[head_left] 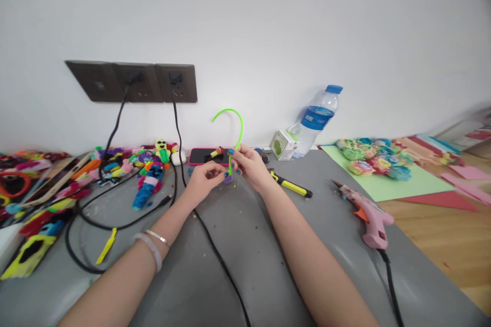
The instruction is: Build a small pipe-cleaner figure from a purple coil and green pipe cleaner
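A bright green, thin curved strip rises from between my hands and arcs to the left. Its lower end is pinched in the fingers of my right hand. Closed at the fingertips, my left hand touches the bottom of the green strip. Just below the fingertips is a small purple piece, partly covered by the fingers. Behind my left hand lies a phone with a pink edge, a small figure on it.
Black cables cross the grey table. Colourful fuzzy crafts lie left. Rightward are a yellow cutter, a small box, a leaning bottle, a pink glue gun and paper flowers on green paper.
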Demonstrator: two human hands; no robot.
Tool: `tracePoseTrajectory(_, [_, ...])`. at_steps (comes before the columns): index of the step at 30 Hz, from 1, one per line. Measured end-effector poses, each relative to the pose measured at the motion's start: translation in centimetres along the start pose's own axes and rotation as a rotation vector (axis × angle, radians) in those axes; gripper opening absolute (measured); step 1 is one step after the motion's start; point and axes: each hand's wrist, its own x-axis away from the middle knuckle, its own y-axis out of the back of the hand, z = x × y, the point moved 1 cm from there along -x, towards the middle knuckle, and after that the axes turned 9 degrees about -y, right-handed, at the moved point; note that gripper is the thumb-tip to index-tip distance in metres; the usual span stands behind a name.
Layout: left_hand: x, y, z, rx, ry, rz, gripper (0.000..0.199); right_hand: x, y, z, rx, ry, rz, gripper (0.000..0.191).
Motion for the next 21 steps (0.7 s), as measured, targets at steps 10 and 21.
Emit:
tracePoseTrajectory(10, [0.01, -0.06, -0.15, -0.008, 0.015, 0.014, 0.010, -0.05, 0.22, -0.18, 0.037, 0.025, 0.018, 0.035])
tracePoseTrajectory(21, [-0.02, 0.78, 0.69, 0.079, 0.099, -0.318, 0.019, -0.28, 0.79, 0.53, -0.211, 0.032, -0.211, 0.037])
